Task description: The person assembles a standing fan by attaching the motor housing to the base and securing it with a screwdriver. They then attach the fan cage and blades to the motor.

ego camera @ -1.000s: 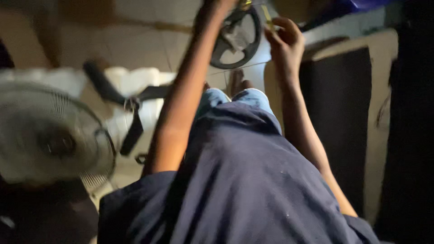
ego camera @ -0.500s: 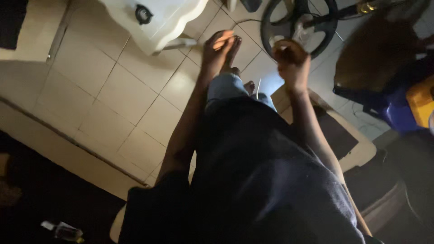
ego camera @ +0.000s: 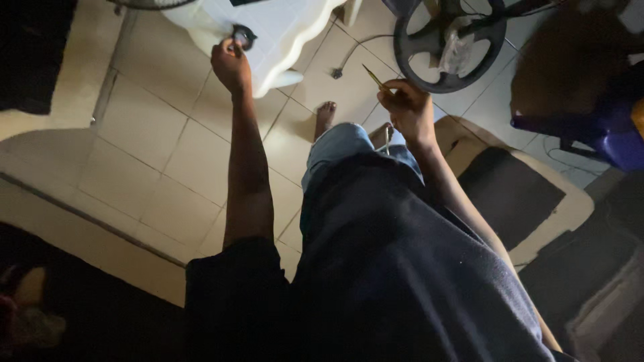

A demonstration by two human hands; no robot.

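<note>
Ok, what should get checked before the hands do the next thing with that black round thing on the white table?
1. Left hand reaches the small black round thing: ok, its fingers touch it.
2. Round thing sits on the white table: ok, close to the edge.
3. Right hand grips the thin yellowish tool: ok, tip points away from the body.
4. Bare foot is apart from the cable plug on the tiles: ok.
5. Light enough to see the round thing's details: not ok, dim.

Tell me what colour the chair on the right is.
The chair is blue to purple, seen in the head view.
</note>
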